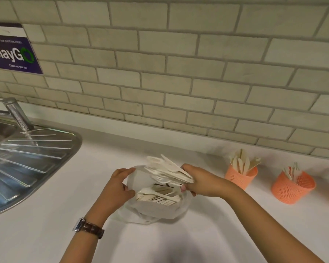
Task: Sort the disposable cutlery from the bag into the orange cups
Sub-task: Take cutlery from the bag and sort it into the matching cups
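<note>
Over the clear plastic bag (156, 211), right hand (201, 179) is curled round a bunch of pale disposable cutlery (167, 169), left hand (120, 186) pinches the bag's rim.

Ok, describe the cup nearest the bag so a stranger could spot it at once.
Go right along the white counter from the steel sink, past the bag. In the orange row there, it is the leftmost cup, narrower than its neighbour and nearest the right hand.
</note>
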Demonstrator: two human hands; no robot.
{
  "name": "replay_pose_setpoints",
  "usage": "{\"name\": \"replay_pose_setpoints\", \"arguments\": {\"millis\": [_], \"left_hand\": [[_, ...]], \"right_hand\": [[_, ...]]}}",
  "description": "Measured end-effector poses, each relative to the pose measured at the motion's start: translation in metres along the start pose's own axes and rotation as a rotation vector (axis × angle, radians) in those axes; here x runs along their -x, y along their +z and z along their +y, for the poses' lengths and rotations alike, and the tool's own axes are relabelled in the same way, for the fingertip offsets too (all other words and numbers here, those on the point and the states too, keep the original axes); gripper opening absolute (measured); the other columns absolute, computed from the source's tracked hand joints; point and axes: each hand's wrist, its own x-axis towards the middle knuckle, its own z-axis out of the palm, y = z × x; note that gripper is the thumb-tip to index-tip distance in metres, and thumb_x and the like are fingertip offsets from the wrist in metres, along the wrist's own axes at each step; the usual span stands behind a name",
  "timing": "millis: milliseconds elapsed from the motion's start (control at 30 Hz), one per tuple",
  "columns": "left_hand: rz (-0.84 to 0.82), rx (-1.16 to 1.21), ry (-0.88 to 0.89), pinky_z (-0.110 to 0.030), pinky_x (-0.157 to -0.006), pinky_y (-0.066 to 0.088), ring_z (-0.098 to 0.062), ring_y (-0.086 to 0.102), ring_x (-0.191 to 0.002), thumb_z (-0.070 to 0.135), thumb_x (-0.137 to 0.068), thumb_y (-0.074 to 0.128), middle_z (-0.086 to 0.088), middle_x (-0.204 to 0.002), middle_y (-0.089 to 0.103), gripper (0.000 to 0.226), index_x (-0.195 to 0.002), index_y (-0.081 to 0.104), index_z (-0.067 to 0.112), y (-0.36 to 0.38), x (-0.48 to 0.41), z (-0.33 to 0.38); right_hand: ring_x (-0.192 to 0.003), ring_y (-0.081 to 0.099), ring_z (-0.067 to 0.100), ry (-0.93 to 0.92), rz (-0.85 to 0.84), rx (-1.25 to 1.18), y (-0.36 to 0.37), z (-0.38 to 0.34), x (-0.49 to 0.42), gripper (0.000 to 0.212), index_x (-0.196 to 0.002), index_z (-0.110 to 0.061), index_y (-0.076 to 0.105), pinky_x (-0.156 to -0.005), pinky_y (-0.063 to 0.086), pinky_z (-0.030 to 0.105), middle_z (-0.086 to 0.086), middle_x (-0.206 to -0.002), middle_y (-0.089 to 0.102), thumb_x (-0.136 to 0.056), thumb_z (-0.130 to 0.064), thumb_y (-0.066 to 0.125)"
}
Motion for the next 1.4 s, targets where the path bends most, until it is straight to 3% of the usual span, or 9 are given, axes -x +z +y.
{"name": "replay_pose_setpoints", "arguments": {"millis": [67, 167, 267, 400, 600, 800, 1167, 1267, 1400], "left_hand": [[0.066, -0.047, -0.002, -0.015, -0.068, 0.041, -0.01, 0.054, -0.068, 0.003, -0.078, 0.065, 0.002, -0.127, 0.038, 0.059, -0.131, 0.049, 0.022, 0.003, 0.002, 0.005], [0.245, -0.104, 0.086, -0.025, -0.079, 0.043, -0.017, 0.053, -0.082, 0.005, -0.077, 0.067, -0.005, -0.128, 0.043, 0.051, -0.123, 0.057, 0.022, 0.016, 0.006, 0.02], [0.305, -0.06, 0.258, -0.035, -0.085, 0.048, -0.023, 0.052, -0.098, 0.005, -0.077, 0.068, 0.004, -0.117, 0.047, 0.045, -0.115, 0.061, 0.028, 0.041, 0.015, 0.048], [0.149, 0.13, 0.372, -0.01, -0.074, 0.044, -0.009, 0.054, -0.085, 0.001, -0.078, 0.067, 0.022, -0.104, 0.052, 0.044, -0.097, 0.061, 0.041, 0.095, 0.038, 0.098], [-0.159, 0.357, 0.295, -0.007, -0.064, 0.042, -0.002, 0.058, -0.069, 0.015, -0.084, 0.065, 0.025, -0.092, 0.067, 0.022, -0.082, 0.07, 0.037, 0.203, 0.08, 0.17], [-0.329, 0.442, 0.235, -0.014, -0.064, 0.045, 0.004, 0.062, -0.072, 0.02, -0.083, 0.066, 0.017, -0.076, 0.072, 0.014, -0.078, 0.072, 0.032, 0.292, 0.122, 0.238], [-0.369, 0.631, 0.048, -0.019, -0.057, 0.049, -0.012, 0.056, -0.052, 0.018, -0.076, 0.073, -0.007, -0.056, 0.064, 0.011, -0.078, 0.071, 0.007, 0.406, 0.155, 0.309], [-0.342, 0.672, 0.042, -0.016, -0.057, 0.05, -0.009, 0.056, -0.051, 0.011, -0.08, 0.069, -0.002, -0.058, 0.065, 0.006, -0.077, 0.074, 0.012, 0.419, 0.144, 0.331], [-0.205, 0.659, 0.114, -0.009, -0.051, 0.047, -0.006, 0.055, -0.052, 0.008, -0.079, 0.07, 0.005, -0.055, 0.061, 0.008, -0.073, 0.07, 0.014, 0.434, 0.098, 0.372]], "right_hand": [[-0.057, 0.055, 0.013, -0.001, 0.021, -0.318, 0.004, 0.013, 0.019, 0.017, -0.104, -0.017, 0.051, -0.062, 0.045, 0.021, 0.001, -0.079, 0.063, -0.09, -0.013, 0.059], [-0.053, 0.051, 0.018, -0.052, 0.106, -0.875, 0.015, 0.036, 0.049, 0.017, -0.103, -0.008, 0.053, -0.054, 0.047, 0.029, 0.007, -0.077, 0.059, -0.088, -0.007, 0.061], [-0.048, 0.045, 0.015, -0.066, 0.185, -1.244, 0.024, 0.054, 0.079, 0.027, -0.107, -0.005, 0.051, -0.043, 0.039, 0.024, 0.007, -0.077, 0.054, -0.082, -0.01, 0.059], [-0.045, 0.035, 0.011, -0.118, 0.326, -1.482, 0.028, 0.073, 0.123, 0.025, -0.107, -0.006, 0.048, -0.039, 0.027, 0.019, 0.008, -0.074, 0.05, -0.083, -0.008, 0.053], [-0.042, 0.035, 0.011, -0.068, 0.548, -1.46, 0.018, 0.125, 0.201, 0.009, -0.092, -0.006, 0.058, -0.039, 0.028, 0.019, 0.012, -0.074, 0.056, -0.089, -0.013, 0.055], [-0.044, 0.037, 0.012, 0.01, 0.593, -1.366, 0.004, 0.186, 0.272, 0.027, -0.092, 0.001, 0.058, -0.043, 0.031, 0.022, 0.008, -0.065, 0.056, -0.082, -0.024, 0.06], [-0.046, 0.045, 0.019, 0.008, 0.575, -1.229, -0.032, 0.277, 0.351, 0.033, -0.104, -0.004, 0.062, -0.045, 0.036, 0.026, 0.014, -0.078, 0.063, -0.081, -0.027, 0.063], [-0.049, 0.053, 0.023, 0.028, 0.603, -1.21, -0.049, 0.295, 0.364, 0.02, -0.092, -0.009, 0.063, -0.046, 0.043, 0.029, 0.015, -0.083, 0.068, -0.084, -0.027, 0.062], [-0.039, 0.047, 0.021, 0.121, 0.694, -1.233, -0.073, 0.327, 0.376, 0.029, -0.103, -0.007, 0.05, -0.045, 0.042, 0.028, 0.016, -0.084, 0.069, -0.087, -0.029, 0.062]]}}
